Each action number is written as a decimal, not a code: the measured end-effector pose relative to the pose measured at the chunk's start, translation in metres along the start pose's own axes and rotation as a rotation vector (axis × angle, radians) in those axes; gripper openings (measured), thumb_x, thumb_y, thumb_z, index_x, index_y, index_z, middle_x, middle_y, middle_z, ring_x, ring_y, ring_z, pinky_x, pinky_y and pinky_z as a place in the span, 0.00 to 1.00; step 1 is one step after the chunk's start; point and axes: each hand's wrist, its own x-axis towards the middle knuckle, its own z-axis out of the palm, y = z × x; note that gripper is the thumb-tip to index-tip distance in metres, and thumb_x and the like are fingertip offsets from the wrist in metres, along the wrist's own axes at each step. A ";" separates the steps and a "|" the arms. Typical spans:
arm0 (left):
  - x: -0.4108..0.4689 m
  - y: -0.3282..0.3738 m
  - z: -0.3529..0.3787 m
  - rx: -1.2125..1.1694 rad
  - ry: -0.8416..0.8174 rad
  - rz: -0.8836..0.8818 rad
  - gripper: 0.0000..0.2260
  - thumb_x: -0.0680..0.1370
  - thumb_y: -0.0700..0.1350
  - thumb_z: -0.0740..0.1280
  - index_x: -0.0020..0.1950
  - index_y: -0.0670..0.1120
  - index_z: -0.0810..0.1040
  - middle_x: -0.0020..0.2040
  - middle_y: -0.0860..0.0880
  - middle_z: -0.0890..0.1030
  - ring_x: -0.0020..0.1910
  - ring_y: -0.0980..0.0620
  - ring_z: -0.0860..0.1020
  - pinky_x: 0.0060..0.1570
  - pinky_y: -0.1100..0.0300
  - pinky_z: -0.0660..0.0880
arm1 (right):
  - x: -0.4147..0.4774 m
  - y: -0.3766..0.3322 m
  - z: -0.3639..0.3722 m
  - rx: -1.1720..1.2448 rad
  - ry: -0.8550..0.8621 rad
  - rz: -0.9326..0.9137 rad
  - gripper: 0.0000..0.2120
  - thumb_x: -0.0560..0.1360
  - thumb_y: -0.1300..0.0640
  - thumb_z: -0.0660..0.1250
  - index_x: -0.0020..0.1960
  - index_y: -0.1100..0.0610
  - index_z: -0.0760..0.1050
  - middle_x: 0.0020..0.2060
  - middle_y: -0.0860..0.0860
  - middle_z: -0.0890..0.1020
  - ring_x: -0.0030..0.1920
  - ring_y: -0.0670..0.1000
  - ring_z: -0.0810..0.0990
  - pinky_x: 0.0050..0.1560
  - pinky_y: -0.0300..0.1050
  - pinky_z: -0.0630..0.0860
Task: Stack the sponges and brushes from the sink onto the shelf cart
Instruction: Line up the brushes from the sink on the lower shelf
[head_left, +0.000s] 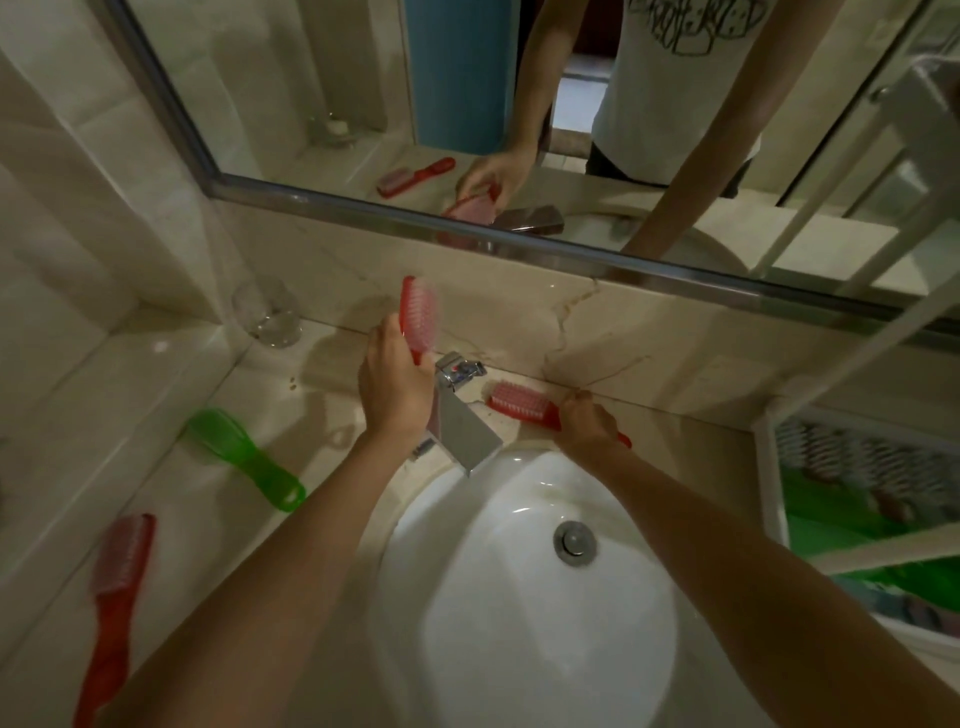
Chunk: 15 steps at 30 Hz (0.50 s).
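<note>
My left hand (392, 382) grips a red brush (418, 317) by its handle and holds it upright above the counter, left of the tap, bristles facing right. My right hand (587, 423) grips the handle of a second red brush (514, 399) that lies on the counter behind the basin, bristles up, against the back wall. A green brush (244, 457) lies on the counter at the left. Another red brush (117, 587) lies at the lower left. The white shelf cart (769, 467) stands at the right, with green items on its shelves.
The white basin (457, 597) with its drain sits below my hands, and the chrome tap (460, 410) stands between them. A clear glass (267, 312) stands at the back left. A mirror above reflects the person and the brushes.
</note>
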 end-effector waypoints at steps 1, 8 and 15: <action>-0.002 0.003 -0.002 -0.019 0.003 0.011 0.16 0.75 0.37 0.64 0.63 0.41 0.71 0.61 0.41 0.75 0.60 0.41 0.73 0.56 0.53 0.67 | -0.002 0.003 -0.001 0.033 0.004 0.016 0.15 0.78 0.61 0.58 0.64 0.63 0.66 0.60 0.59 0.75 0.58 0.58 0.77 0.56 0.48 0.74; -0.042 0.051 -0.028 -0.327 -0.165 0.002 0.13 0.74 0.46 0.68 0.55 0.43 0.72 0.48 0.47 0.78 0.44 0.51 0.77 0.40 0.62 0.72 | -0.060 0.020 -0.028 0.262 0.051 0.014 0.16 0.75 0.56 0.61 0.62 0.58 0.66 0.50 0.57 0.81 0.50 0.60 0.80 0.45 0.44 0.70; -0.123 0.067 -0.028 -0.492 -0.382 -0.018 0.13 0.75 0.55 0.65 0.38 0.46 0.71 0.30 0.50 0.75 0.19 0.61 0.73 0.21 0.69 0.71 | -0.159 0.072 -0.039 0.293 0.201 -0.051 0.11 0.72 0.58 0.65 0.52 0.62 0.73 0.48 0.60 0.82 0.48 0.61 0.80 0.40 0.44 0.67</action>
